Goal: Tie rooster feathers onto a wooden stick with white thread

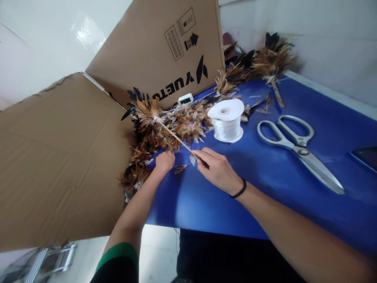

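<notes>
My right hand (219,169) is closed around the lower end of a thin wooden stick (176,137). Brown and black feathers (144,110) are bound at the stick's far end with white wrapping, like a small feather duster. My left hand (165,161) is curled closed at the near edge of a heap of loose brown feathers (188,122); whatever its fingers hold is hidden. Beyond my right hand stands a white spool of clear thread or tape (226,127). Small feather scraps (180,169) lie on the table between my hands.
Large metal scissors (302,151) lie on the blue table (206,208) at right, beside a dark phone-like object (366,157). An open cardboard box (73,165) walls the left and back. Another feather bundle (272,59) and a small white device (185,100) are farther back.
</notes>
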{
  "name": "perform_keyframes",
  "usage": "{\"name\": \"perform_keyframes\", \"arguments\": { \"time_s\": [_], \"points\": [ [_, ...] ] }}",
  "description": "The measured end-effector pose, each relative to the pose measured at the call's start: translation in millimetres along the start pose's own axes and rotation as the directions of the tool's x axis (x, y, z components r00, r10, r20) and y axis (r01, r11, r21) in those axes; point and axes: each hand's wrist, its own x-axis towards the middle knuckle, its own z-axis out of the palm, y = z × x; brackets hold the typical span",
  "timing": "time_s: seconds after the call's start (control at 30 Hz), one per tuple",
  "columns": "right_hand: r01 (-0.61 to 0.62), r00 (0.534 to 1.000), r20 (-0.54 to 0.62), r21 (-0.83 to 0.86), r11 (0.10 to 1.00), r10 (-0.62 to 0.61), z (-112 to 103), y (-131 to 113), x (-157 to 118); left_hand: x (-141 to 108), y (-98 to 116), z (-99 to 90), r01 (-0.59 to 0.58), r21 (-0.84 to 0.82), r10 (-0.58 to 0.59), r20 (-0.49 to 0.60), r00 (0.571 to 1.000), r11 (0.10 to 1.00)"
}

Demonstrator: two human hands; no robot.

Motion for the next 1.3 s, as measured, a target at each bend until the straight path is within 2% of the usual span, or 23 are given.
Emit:
{"name": "perform_keyframes", "arguments": {
  "time_s": [0.13,0.27,0.37,0.5,0.6,0.7,0.77,0.97,1.03,1.1,1.2,1.3],
  "points": [
    [-0.005,1.0,-0.021,0.003,1.0,0.005,-0.8,0.7,-0.1,-4.2,-12.4,-3.8,-0.04,0.018,0.039,0.02,0.999,0.999],
    [-0.003,1.0,-0.021,0.025,1.0,0.004,-1.9,-0.5,-0.2,-19.5,-48.8,-18.7,-0.038,0.023,0.039,-0.009,0.999,0.999],
    [-0.001,1.0,-0.021,0.027,1.0,0.002,-2.5,-1.7,0.1,-48.2,-77.0,-23.1,-0.001,0.06,0.003,-0.037,0.999,0.998],
    [-0.011,1.0,-0.018,0.023,1.0,0.012,-2.3,-1.4,-0.1,-96.8,-93.9,-2.7,0.037,0.127,-0.036,-0.007,0.999,0.991],
    [-0.01,1.0,-0.018,0.015,1.0,0.01,-1.4,-0.5,-1.0,-118.9,-96.9,21.0,0.093,0.206,-0.094,-0.005,0.996,0.974],
    [-0.007,1.0,-0.007,0.006,1.0,0.007,-0.4,-0.2,-1.9,-123.0,-101.7,34.5,0.152,0.262,-0.154,-0.014,0.988,0.953],
    [-0.004,1.0,-0.004,0.001,1.0,0.004,-0.2,-0.4,-2.0,-122.3,-106.3,34.7,0.174,0.279,-0.176,-0.017,0.984,0.944],
    [-0.002,1.0,-0.019,-0.013,1.0,0.002,-2.3,-0.1,0.0,-139.3,-107.7,13.2,0.202,0.299,-0.2,-0.038,0.979,0.933],
    [-0.008,1.0,-0.021,-0.012,1.0,0.008,-2.6,0.3,0.3,-145.6,-102.5,8.9,0.176,0.312,-0.162,-0.068,0.984,0.934],
    [-0.01,1.0,-0.016,-0.015,1.0,0.01,-2.4,0.5,0.3,-146.1,-97.1,10.5,0.096,0.313,-0.074,-0.082,0.994,0.945],
    [-0.01,1.0,-0.009,-0.021,1.0,0.01,-1.6,1.0,0.0,-134.5,-95.2,22.6,-0.036,0.277,0.045,-0.028,0.999,0.96],
    [-0.016,1.0,-0.013,-0.014,1.0,0.015,-1.4,2.1,-0.2,-115.1,-105.3,36.9,-0.015,0.233,0.016,-0.003,1.0,0.972]
  ]
}}
